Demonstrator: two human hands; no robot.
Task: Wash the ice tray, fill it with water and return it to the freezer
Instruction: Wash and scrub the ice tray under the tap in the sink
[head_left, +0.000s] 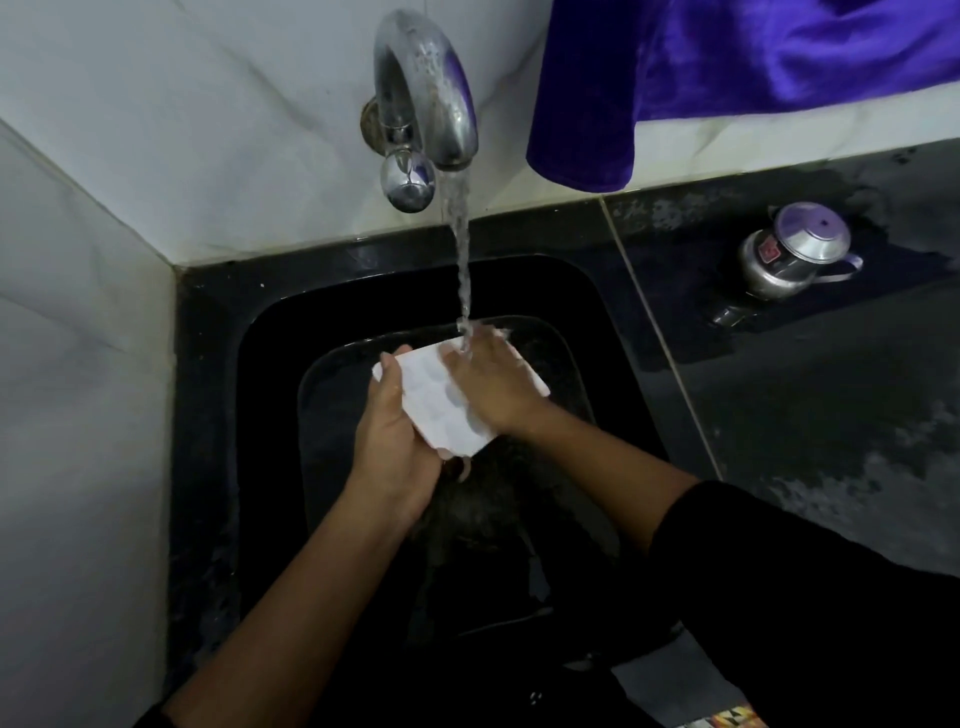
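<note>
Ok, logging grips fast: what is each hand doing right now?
Left hand: closed on the tray, gripping its left edge.
Right hand: open, flat on the tray under the water.

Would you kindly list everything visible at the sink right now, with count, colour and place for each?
ice tray: one, white, held tilted over the sink under the running water
tap: one, chrome, on the wall above the sink, water flowing
sink: one, black, centre
cloth: one, purple, hanging at upper right
metal pot: one, silver, lidded, on the dark wet counter right of the sink
counter: one, dark, right side
wall tiles: white, behind and left of the sink
left hand: gripping the tray's left edge
right hand: pressed flat on the tray's top, black sleeve behind
</note>
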